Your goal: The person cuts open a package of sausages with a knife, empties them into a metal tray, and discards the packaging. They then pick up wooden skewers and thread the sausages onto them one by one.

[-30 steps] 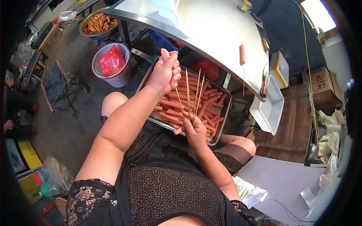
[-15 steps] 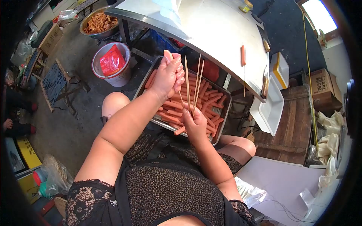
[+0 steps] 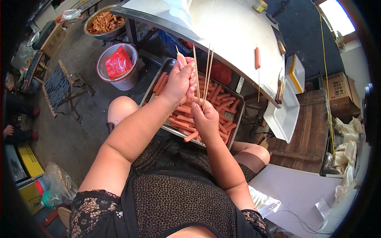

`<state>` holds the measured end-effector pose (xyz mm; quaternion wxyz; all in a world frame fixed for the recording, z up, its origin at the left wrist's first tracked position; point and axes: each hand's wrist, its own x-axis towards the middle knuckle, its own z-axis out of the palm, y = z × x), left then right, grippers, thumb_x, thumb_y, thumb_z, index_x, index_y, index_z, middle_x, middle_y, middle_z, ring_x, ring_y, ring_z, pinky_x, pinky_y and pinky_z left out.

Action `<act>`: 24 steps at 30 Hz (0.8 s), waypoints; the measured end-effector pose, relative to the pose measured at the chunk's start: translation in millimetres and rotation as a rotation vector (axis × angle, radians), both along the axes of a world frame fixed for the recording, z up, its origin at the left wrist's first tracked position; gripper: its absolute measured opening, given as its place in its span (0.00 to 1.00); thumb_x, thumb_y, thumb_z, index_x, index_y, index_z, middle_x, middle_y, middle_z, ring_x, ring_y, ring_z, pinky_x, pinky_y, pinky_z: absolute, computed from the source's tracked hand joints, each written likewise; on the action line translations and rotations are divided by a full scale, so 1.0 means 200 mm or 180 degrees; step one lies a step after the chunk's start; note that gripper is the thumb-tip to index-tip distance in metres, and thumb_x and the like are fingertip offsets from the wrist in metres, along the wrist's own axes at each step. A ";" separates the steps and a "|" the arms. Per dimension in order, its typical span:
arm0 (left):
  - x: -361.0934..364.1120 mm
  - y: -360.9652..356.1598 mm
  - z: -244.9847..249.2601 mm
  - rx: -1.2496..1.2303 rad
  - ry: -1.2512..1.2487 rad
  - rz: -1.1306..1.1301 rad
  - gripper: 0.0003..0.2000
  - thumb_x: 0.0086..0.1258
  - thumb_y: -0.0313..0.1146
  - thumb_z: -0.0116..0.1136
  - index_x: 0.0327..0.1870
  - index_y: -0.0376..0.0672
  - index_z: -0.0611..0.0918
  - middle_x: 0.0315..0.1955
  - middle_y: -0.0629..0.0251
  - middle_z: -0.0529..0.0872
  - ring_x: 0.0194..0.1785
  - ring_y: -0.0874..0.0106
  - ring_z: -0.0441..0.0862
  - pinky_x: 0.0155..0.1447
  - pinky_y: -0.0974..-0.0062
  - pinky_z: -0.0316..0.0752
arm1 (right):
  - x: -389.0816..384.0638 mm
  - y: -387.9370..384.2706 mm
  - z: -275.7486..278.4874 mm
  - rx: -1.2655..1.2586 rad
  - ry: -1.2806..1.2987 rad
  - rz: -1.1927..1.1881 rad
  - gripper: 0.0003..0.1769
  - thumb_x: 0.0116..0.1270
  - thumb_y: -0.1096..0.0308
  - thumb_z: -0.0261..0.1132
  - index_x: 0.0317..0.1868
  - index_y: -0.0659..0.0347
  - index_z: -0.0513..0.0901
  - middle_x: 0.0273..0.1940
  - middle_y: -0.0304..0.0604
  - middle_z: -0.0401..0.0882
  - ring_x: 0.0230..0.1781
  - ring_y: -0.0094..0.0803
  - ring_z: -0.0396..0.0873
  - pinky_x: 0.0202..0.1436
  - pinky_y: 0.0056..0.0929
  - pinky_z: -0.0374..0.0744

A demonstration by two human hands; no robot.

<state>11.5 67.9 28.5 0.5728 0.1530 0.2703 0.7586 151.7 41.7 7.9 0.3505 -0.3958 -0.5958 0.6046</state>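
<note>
My left hand [image 3: 181,80] is closed around a sausage [image 3: 181,59], whose top end shows above the fist. A pointed skewer tip sticks out of that end. My right hand [image 3: 204,119] touches the left one from below and pinches several wooden skewers [image 3: 207,75], which stand up between its fingers. The lower end of the skewer in the sausage is hidden by my hands. Beneath both hands is a metal tray [image 3: 237,131] heaped with loose sausages [image 3: 184,119]. One skewered sausage [image 3: 257,58] lies on the metal-edged table ahead.
The table [image 3: 230,29] also carries knives [image 3: 279,91] along its right edge. A white bucket [image 3: 124,84] with a red packet stands left of the tray; a metal bowl of food [image 3: 105,24] sits behind. White plastic trays [image 3: 286,115] and a cardboard box [image 3: 340,95] are at the right.
The skewer has passed up through the sausage; its tip now shows out of the top end. My right hand has moved up against the left hand.
</note>
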 end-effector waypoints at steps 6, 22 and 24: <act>0.02 0.02 -0.06 0.0026 0.0214 0.0010 0.06 0.74 0.33 0.48 0.47 0.49 0.67 0.24 0.73 0.68 0.21 0.82 0.65 0.21 0.86 0.64 | 0.01 0.01 -0.04 -0.0156 0.0062 0.0042 0.09 0.71 0.68 0.58 0.46 0.62 0.80 0.23 0.29 0.73 0.21 0.12 0.66 0.24 0.12 0.64; -0.13 0.09 -0.27 -0.0324 0.3623 -0.0714 0.20 0.67 0.38 0.60 0.58 0.39 0.74 0.48 0.60 0.80 0.54 0.69 0.76 0.58 0.69 0.72 | 0.31 0.74 0.23 0.1359 -0.1866 -0.0991 0.12 0.69 0.64 0.58 0.41 0.64 0.83 0.24 0.35 0.78 0.21 0.18 0.73 0.25 0.19 0.71; -0.12 0.06 -0.42 -0.0224 0.5327 -0.0670 0.15 0.58 0.32 0.65 0.47 0.41 0.82 0.46 0.55 0.80 0.53 0.59 0.77 0.58 0.61 0.71 | 0.40 0.94 0.24 0.1663 -0.2504 -0.1077 0.13 0.69 0.63 0.58 0.43 0.63 0.83 0.25 0.38 0.79 0.22 0.23 0.76 0.27 0.25 0.73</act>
